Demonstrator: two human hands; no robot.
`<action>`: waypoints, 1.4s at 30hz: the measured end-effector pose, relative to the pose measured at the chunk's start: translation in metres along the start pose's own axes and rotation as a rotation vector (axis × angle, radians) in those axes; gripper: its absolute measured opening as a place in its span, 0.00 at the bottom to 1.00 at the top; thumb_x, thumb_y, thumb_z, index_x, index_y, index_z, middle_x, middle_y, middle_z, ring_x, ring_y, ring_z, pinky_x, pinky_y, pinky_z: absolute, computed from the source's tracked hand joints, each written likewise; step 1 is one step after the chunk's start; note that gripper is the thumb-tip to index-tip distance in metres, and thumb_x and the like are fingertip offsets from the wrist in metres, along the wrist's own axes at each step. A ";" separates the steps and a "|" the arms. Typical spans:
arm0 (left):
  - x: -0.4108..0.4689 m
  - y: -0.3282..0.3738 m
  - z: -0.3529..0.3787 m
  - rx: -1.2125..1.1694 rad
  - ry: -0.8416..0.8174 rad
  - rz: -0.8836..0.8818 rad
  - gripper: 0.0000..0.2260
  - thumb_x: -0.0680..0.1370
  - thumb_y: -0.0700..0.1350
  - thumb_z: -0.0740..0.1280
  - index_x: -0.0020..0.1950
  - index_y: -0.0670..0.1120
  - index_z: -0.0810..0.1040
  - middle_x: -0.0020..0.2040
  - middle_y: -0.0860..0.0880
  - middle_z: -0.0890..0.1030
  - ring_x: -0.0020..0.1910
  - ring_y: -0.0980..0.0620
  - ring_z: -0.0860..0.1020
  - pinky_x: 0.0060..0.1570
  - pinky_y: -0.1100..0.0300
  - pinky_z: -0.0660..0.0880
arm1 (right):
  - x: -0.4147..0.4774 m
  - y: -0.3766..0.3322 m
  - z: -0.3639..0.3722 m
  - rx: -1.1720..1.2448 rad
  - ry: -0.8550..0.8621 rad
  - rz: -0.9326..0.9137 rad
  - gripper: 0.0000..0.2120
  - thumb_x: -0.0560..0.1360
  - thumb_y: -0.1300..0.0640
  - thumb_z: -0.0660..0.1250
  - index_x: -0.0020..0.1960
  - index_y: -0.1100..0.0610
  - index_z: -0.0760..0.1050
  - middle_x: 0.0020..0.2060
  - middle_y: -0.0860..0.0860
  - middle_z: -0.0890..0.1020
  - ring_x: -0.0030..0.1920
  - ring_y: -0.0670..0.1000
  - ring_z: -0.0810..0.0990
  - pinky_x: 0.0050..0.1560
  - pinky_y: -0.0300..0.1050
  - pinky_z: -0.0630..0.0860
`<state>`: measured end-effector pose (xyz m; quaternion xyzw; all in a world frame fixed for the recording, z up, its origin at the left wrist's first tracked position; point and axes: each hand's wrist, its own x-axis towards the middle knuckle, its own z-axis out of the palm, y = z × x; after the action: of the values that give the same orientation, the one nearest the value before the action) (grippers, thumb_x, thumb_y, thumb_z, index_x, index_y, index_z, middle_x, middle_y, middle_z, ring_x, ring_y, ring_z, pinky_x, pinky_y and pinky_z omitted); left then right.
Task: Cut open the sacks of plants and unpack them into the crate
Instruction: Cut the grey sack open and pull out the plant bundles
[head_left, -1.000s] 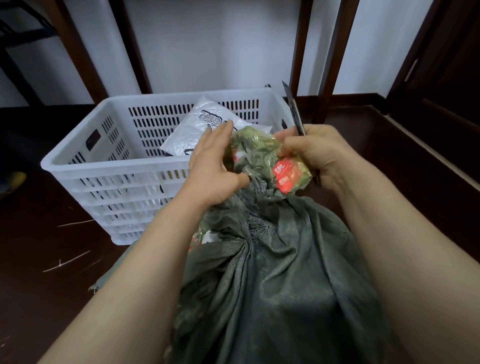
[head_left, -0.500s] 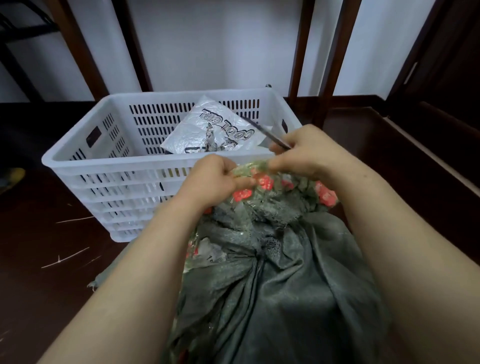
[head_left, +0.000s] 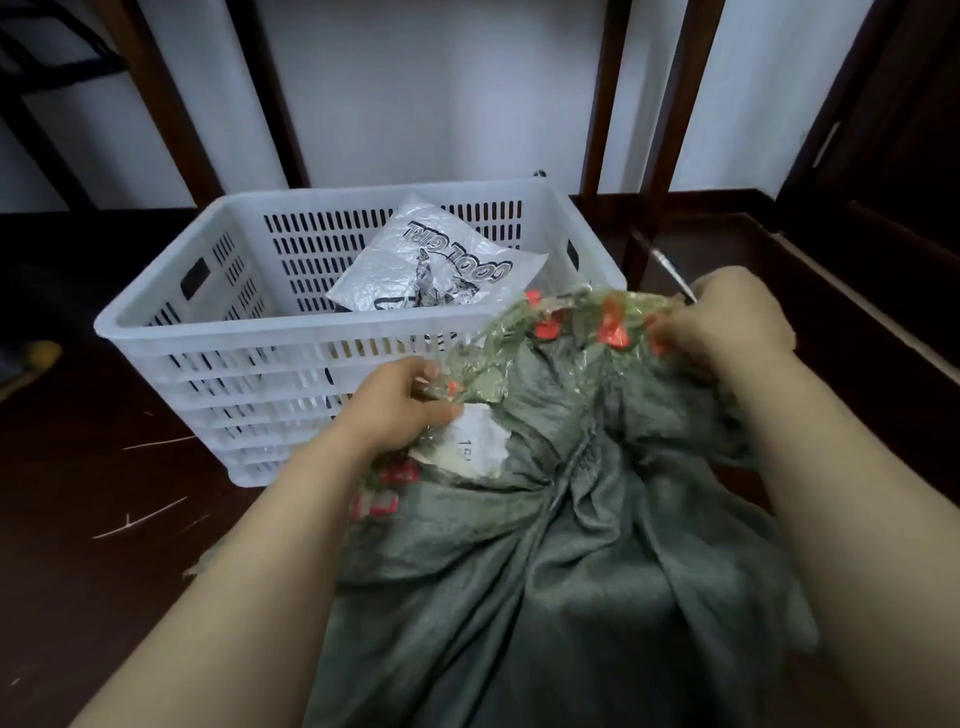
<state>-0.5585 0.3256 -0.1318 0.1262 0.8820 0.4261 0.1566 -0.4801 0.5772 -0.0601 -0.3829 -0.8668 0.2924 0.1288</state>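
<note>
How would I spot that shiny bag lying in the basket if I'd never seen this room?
Find the white slotted plastic crate on the dark floor. Inside, leaning toward its far wall, lies a crinkled silvery plastic bag. It is the only item plainly visible in there, printed with bold black "COOL GIRL" lettering.

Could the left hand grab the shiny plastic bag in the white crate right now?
Probably not yet. The left hand is gripping the sack's taped mouth. The crate is open-topped and the plastic bag lies uncovered just beyond, so once it lets go, the way looks free.
</note>
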 end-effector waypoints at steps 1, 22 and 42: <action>0.000 0.004 0.001 0.004 0.016 0.027 0.15 0.71 0.42 0.75 0.53 0.45 0.73 0.40 0.51 0.75 0.37 0.53 0.75 0.41 0.60 0.75 | -0.002 -0.002 0.002 -0.199 0.043 -0.073 0.06 0.67 0.57 0.70 0.41 0.57 0.75 0.37 0.54 0.76 0.41 0.58 0.78 0.38 0.46 0.71; -0.011 0.023 -0.040 -0.033 0.064 -0.064 0.14 0.62 0.43 0.81 0.41 0.42 0.81 0.31 0.50 0.79 0.29 0.56 0.75 0.29 0.66 0.72 | -0.001 -0.006 0.011 0.287 -0.167 -0.051 0.07 0.65 0.61 0.76 0.36 0.55 0.78 0.29 0.51 0.80 0.36 0.53 0.81 0.38 0.45 0.79; -0.008 0.043 -0.012 -0.374 0.308 -0.245 0.38 0.64 0.50 0.79 0.67 0.39 0.67 0.55 0.41 0.77 0.44 0.48 0.79 0.33 0.58 0.77 | -0.040 -0.040 0.033 0.488 -0.692 -0.166 0.07 0.70 0.60 0.74 0.42 0.56 0.76 0.15 0.45 0.65 0.15 0.42 0.56 0.19 0.29 0.53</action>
<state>-0.5515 0.3407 -0.0892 -0.0791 0.8103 0.5734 0.0914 -0.4914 0.5127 -0.0623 -0.1497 -0.7921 0.5886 -0.0598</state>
